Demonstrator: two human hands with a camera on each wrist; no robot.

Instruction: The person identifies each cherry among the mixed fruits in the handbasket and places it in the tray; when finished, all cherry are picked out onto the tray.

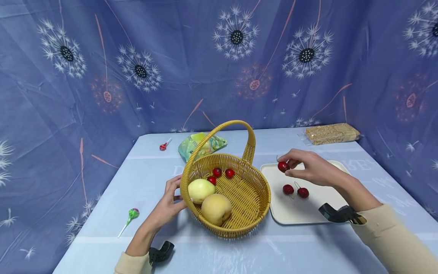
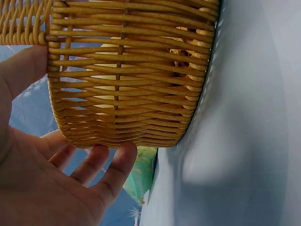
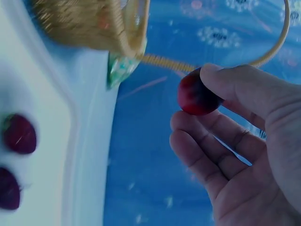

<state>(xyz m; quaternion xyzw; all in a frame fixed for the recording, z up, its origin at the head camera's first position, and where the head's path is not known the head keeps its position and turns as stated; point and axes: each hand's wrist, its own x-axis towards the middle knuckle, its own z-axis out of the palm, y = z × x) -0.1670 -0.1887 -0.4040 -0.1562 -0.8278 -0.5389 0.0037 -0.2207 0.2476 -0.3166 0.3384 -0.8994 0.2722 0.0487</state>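
A yellow wicker basket (image 1: pixel 251 198) with a tall arched handle stands mid-table. Inside it lie a pale yellow fruit (image 1: pixel 201 191), a larger peach-like fruit (image 1: pixel 216 209) and three red cherries (image 1: pixel 229 173). My left hand (image 1: pixel 167 205) holds the basket's left side, the thumb at the rim and the fingers (image 2: pixel 120 172) against the outer weave. Over the white tray (image 1: pixel 319 217), my right hand (image 1: pixel 309 165) pinches a dark red cherry (image 3: pixel 200 94) between thumb and fingers. Two more cherries (image 1: pixel 302 192) with stems lie on the tray below it.
Behind the basket sits a green bag (image 1: pixel 186 146), with a red lollipop (image 1: pixel 163 146) to its left. A green lollipop (image 1: pixel 132 214) lies at the left of the table. At the back right is a clear pack of tan food (image 1: pixel 332 134).
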